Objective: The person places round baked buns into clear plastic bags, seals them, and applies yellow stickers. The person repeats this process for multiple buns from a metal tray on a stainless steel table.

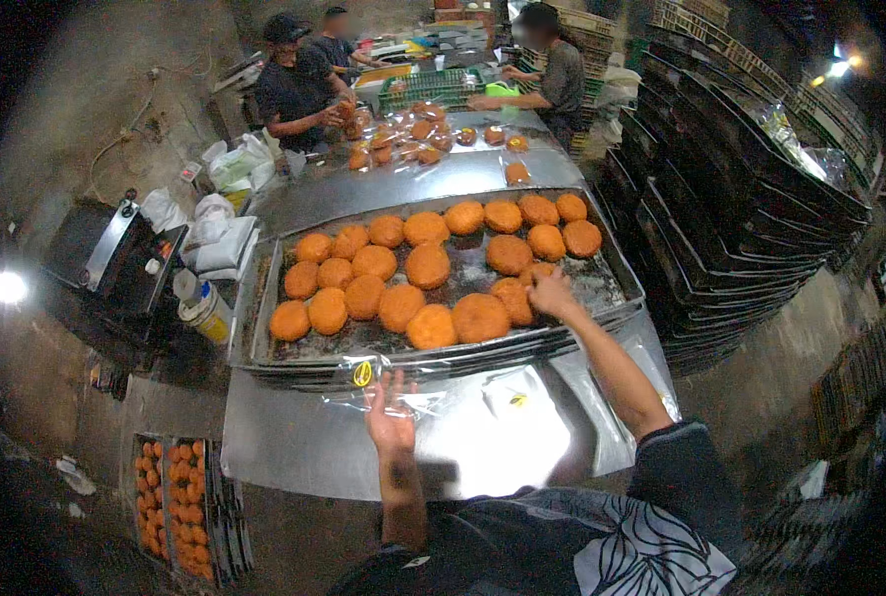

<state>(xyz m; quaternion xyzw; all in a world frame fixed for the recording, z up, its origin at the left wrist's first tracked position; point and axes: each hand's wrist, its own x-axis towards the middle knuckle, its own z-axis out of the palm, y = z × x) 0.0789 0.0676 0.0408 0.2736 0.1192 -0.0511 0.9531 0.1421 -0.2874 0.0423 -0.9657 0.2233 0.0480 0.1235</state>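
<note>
Several round orange-brown baked buns point(428, 266) lie in a dark metal baking tray point(443, 359), which rests on other trays on a metal table point(301, 432). My left hand point(393, 417), palm up at the tray's near edge, holds a clear plastic bag point(420, 395) with a yellow label. My right hand point(553, 293) reaches over the tray's right part, its fingers on a bun point(538, 273) in the right part of the tray. More clear bags point(517, 398) lie on the table in front of me, below the tray.
Bagged buns point(413, 141) and a green plastic crate point(431, 88) are farther along the table. Co-workers point(294, 82) stand on both sides there. Stacked dark trays point(726, 186) rise at right; a white bucket point(208, 313) stands at left. More trays of buns point(189, 506) are at lower left.
</note>
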